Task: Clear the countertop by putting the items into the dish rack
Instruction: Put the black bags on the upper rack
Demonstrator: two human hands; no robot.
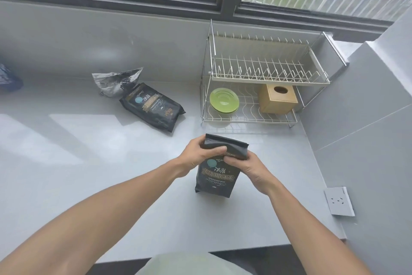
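Note:
A black coffee bag point(215, 180) stands upright on the grey countertop point(111, 185), just in front of the two-tier wire dish rack point(263, 74). My left hand point(198, 151) and my right hand point(245, 166) both grip its folded top. A second black coffee bag point(153, 106) lies flat to the left of the rack. Behind it sits a crumpled silver bag point(118, 81). On the rack's lower tier rest a green plate point(224, 99) and a wooden box point(277, 98) with a round hole. The upper tier holds nothing.
A dark blue item point(7, 78) shows at the far left edge. A wall socket point(338, 201) sits on the grey tiled wall to the right. The window runs along the back of the counter.

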